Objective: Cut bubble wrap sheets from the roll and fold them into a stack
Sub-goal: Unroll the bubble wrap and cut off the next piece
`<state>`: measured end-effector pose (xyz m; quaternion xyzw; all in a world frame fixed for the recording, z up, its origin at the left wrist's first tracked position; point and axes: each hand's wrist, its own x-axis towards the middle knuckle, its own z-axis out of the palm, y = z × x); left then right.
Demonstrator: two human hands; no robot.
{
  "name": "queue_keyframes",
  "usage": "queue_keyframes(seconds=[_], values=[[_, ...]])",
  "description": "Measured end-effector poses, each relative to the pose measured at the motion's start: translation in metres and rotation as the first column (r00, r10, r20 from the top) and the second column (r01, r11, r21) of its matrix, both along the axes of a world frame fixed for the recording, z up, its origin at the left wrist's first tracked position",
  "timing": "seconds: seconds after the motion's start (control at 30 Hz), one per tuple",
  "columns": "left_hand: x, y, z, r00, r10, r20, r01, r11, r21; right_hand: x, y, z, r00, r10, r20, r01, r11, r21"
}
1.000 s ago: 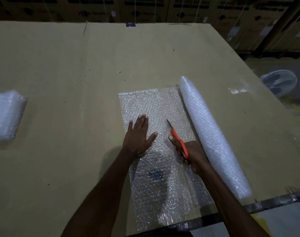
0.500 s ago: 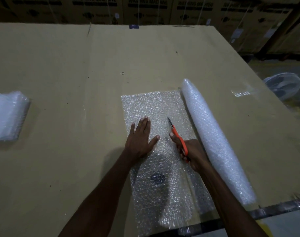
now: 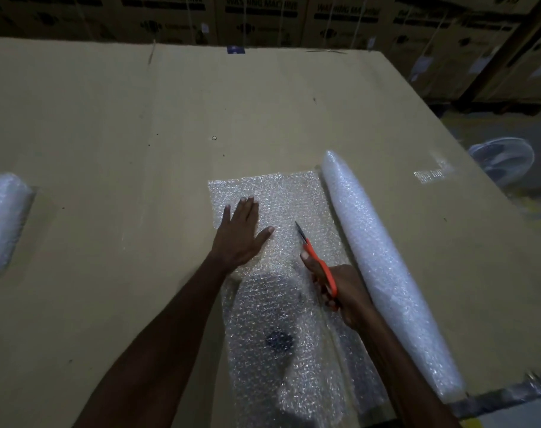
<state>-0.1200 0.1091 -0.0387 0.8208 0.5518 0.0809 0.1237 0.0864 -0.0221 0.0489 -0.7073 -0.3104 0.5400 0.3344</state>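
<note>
The left hand (image 3: 240, 234) presses flat, fingers straight, on the bubble wrap sheet (image 3: 281, 291) while the right hand (image 3: 344, 296) fingers grasp orange scissors (image 3: 317, 262) beside the roll (image 3: 383, 267).

You can read "WASHING MACHINE" in dark capitals on the brown cardboard boxes (image 3: 263, 13) stacked behind the table; their smaller print is illegible.

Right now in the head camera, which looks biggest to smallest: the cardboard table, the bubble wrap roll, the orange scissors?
1. cardboard table, which fills most of the view
2. bubble wrap roll
3. orange scissors, partly hidden in the right hand
</note>
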Motion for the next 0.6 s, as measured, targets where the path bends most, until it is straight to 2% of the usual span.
queue_keyframes(seconds=[0.6], values=[[-0.005,-0.002,-0.012,1.000,0.015,0.019,-0.015,1.000,0.005,-0.003,0.018,-0.004,1.000,-0.010,-0.020,0.010,1.000,-0.002]])
